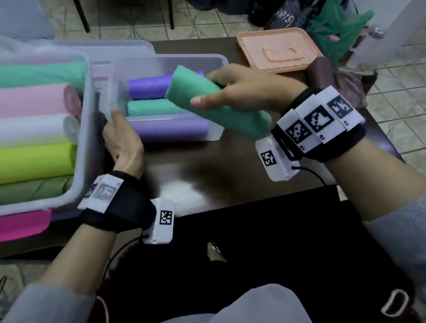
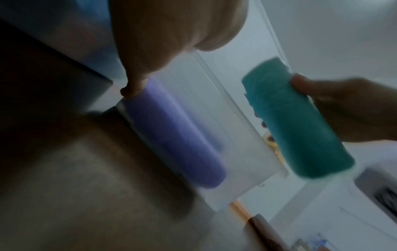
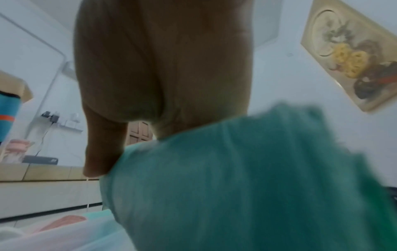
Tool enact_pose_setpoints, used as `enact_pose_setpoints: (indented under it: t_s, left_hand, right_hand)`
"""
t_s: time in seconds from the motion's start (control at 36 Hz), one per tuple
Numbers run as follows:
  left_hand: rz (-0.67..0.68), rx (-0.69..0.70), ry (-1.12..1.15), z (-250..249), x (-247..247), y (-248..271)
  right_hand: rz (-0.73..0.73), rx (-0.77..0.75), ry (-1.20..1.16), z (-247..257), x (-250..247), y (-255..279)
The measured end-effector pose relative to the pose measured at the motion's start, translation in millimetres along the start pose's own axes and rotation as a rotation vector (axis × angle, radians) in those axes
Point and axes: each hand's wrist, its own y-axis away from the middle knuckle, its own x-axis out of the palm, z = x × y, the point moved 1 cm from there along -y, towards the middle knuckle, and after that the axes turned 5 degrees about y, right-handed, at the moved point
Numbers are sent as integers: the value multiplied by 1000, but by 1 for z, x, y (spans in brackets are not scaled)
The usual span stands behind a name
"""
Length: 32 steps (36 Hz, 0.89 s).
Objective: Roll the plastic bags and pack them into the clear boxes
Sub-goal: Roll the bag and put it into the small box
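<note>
My right hand (image 1: 227,89) grips a rolled teal-green plastic bag (image 1: 216,107), held tilted above the front right corner of the small clear box (image 1: 219,131). The same roll (image 2: 298,118) shows in the left wrist view and fills the right wrist view (image 3: 247,186). Inside that box lie two purple rolls (image 1: 173,131) (image 1: 149,87) with a teal roll (image 1: 151,107) between them. My left hand (image 1: 120,140) holds the small box's left end; its fingers are hidden behind the wall. The large clear box (image 1: 85,161) at the left holds green, pink, white, lime and olive rolls.
A salmon lid (image 1: 280,49) lies at the table's far right. A magenta bag (image 1: 13,228) sticks out under the large box. Dark and green bags (image 1: 322,13) sit on the tiled floor beyond. Dark brown tabletop (image 1: 208,172) lies bare in front of me.
</note>
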Motion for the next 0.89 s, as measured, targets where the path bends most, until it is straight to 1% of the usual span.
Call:
enact_pose_setpoints:
  t_s: [0.06, 0.17, 0.28, 0.36, 0.47, 0.53, 0.64, 0.75, 0.89]
  left_hand:
    - [-14, -1, 20, 4, -3, -2]
    - [-4, 53, 67, 6, -6, 12]
    - [30, 48, 168, 16, -13, 17]
    - [50, 32, 227, 15, -15, 21]
    - [65, 32, 274, 16, -16, 23]
    - [58, 55, 279, 11, -16, 29]
    - [41, 96, 307, 7, -14, 35]
    - [27, 113, 278, 9, -13, 34]
    - [38, 139, 247, 8, -15, 34]
  right_hand:
    - [-22, -2, 86, 11, -4, -12]
    - [-45, -10, 256, 30, 0, -36]
    - [14, -21, 335, 45, 18, -58]
    - [51, 11, 369, 47, 31, -70]
    - [169, -18, 443, 53, 43, -75]
    - [195, -17, 455, 57, 45, -75]
    - [184, -12, 483, 61, 47, -77]
    - [172, 3, 420, 62, 49, -77]
    - [201, 16, 402, 60, 53, -77]
